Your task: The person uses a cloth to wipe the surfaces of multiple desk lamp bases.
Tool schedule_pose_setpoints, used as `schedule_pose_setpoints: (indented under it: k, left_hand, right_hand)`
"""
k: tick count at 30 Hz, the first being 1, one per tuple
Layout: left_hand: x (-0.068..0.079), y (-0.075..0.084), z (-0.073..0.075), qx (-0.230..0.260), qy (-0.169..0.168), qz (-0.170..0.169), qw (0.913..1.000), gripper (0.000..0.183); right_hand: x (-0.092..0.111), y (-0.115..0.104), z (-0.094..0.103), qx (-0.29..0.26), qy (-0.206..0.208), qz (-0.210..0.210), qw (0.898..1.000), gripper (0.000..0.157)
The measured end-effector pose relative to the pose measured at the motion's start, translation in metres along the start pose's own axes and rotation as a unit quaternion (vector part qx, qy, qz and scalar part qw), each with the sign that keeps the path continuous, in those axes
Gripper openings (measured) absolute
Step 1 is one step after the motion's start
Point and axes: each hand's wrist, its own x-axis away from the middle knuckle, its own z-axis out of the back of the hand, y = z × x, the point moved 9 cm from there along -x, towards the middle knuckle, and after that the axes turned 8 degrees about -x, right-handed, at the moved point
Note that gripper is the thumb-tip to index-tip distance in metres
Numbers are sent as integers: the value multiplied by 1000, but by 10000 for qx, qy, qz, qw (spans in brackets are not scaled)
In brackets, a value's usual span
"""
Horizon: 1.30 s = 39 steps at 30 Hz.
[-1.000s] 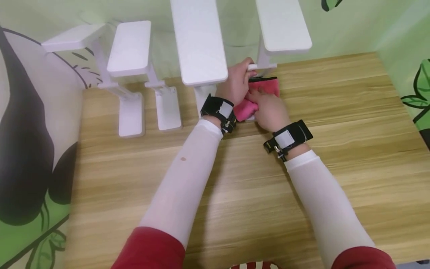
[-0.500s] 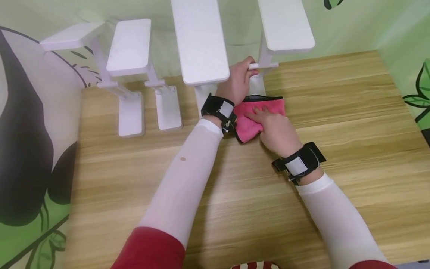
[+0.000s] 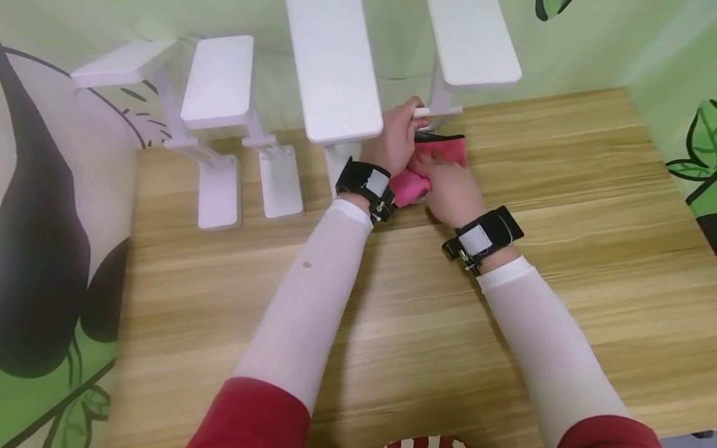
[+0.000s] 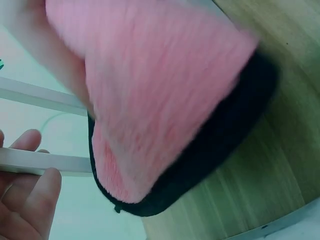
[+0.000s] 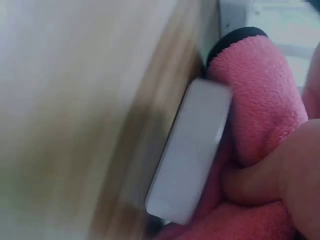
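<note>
My left hand (image 3: 392, 140) grips the crossbar at the hinge of the rightmost white folding stand (image 3: 476, 50); in the left wrist view its fingers curl round a white bar (image 4: 70, 163). A pink cloth (image 3: 450, 149) with black edging covers most of that stand's base. On top of it lies my right hand (image 3: 455, 190), fingers reaching forward toward the hinge. In the right wrist view the thumb (image 5: 255, 182) is tucked into a fold of the cloth, and the base's front end (image 5: 190, 150) shows below it.
A larger white stand (image 3: 338, 74) rises just left of my left hand. Two smaller ones, a middle stand (image 3: 218, 81) and an angled stand (image 3: 120, 65), are farther left. The wooden table (image 3: 280, 298) meets a green wall (image 3: 566, 50) behind and at the sides.
My right hand drew the cloth toward me, baring the base half a second ago, then moved forward with it, covering the base again. The left hand holds its place.
</note>
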Motion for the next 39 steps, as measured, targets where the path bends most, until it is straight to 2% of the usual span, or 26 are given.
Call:
schedule_pose_setpoints:
  k: [7, 11, 15, 22, 26, 31, 36, 39]
  left_hand:
    - [1, -1, 2, 103, 29, -30, 9999, 18]
    - [2, 1, 2, 128, 5, -87, 9999, 18]
    - [1, 1, 2, 100, 33, -86, 9999, 18]
    - [0, 0, -4, 204, -87, 37, 9997, 17]
    - [-1, -2, -4, 125, -72, 74, 9999, 16]
    - [0, -2, -3, 124, -60, 45, 9999, 18]
    - [1, -1, 0, 105, 10, -68, 9999, 19]
    - [2, -1, 2, 71, 11, -102, 9999, 20]
  right_hand:
    - [41, -14, -6, -74, -29, 133, 9999, 65]
    - [47, -15, -7, -42, -73, 211, 9997, 66]
    - [29, -8, -5, -161, -37, 284, 9995, 68]
    - [-19, 9, 1, 81, -34, 284, 9996, 52]
    - [-23, 9, 2, 93, 1, 255, 9996, 53]
    - [4, 1, 0, -89, 82, 229, 9997, 59]
    - [38, -9, -5, -236, -22, 194, 9995, 68]
    - [50, -11, -7, -234, -86, 218, 9995, 67]
